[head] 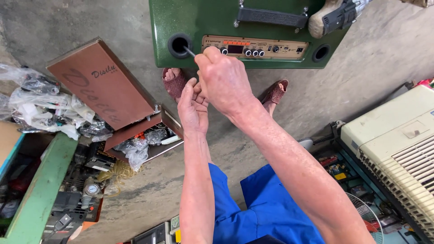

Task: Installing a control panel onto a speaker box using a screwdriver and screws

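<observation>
A green speaker cabinet (199,20) stands on the floor in front of me, with a beige control panel (255,47) of knobs and a round black port (179,45) on each side. My right hand (224,80) grips a thin metal tool (189,51) whose tip points into the left port. My left hand (193,108) sits just below the right hand, fingers loosely curled; whether it holds something small I cannot tell. My feet in reddish sandals (174,83) rest under the cabinet.
A brown open box (104,83) with bagged parts lies at left beside plastic bags (40,106) and a green bench edge (40,185). A cordless drill (337,17) rests on the cabinet. A cream appliance housing (398,144) and a fan grille (366,214) stand at right.
</observation>
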